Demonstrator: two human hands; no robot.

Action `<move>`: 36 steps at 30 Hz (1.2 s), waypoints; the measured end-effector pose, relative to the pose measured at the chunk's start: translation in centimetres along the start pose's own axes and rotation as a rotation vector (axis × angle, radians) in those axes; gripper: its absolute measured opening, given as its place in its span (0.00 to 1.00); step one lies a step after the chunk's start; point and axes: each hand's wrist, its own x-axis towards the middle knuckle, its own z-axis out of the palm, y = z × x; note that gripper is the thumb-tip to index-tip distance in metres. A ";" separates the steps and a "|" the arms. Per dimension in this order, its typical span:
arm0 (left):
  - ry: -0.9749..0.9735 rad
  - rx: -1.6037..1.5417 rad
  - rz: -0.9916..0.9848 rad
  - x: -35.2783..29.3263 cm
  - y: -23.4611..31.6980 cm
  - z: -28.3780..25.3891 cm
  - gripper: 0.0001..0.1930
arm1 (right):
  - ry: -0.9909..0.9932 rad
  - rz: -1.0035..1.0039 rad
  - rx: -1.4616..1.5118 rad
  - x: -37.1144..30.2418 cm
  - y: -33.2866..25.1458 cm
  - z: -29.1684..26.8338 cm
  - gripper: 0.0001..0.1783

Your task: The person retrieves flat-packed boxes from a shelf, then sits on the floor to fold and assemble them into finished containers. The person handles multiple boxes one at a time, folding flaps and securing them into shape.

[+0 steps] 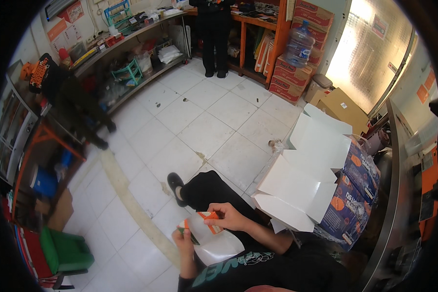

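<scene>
i have the left hand [184, 241] pinching one printed end of a glossy white thin-card sheet with orange and green ends [218, 245], and the right hand [232, 217] pinching an orange end across from it, thumb against fingers. the sheet is over the lap, bowed between them. i judge it light and springy, slick on the white side, easily creased; i'd grip it by the edges and leave the middle alone. its printing is too small for me to read. below, the black cloth shirt [243, 265] carries large teal lettering, broken by folds. to the right, beyond the open white cardboard boxes [301, 182], dark blue plastic-wrapped packs [348, 209] show bold pale lettering and orange round motifs. farther out, stacked red cardboard cartons [289, 80] bear pale print, and a clear plastic water bottle [299, 44] has a small label.
</scene>
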 end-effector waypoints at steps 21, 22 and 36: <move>-0.329 -0.676 -0.073 1.6 8.6 0.5 0.37 | 0.083 -0.040 -0.002 -5.9 -15.5 4.1 0.16; -0.287 -0.741 -0.047 2.5 8.7 1.1 0.35 | 0.179 -0.094 0.021 -7.0 -16.2 3.8 0.16; -0.748 -0.015 0.028 8.9 7.6 17.2 0.26 | 1.876 -0.870 0.051 -20.8 -16.4 1.3 0.22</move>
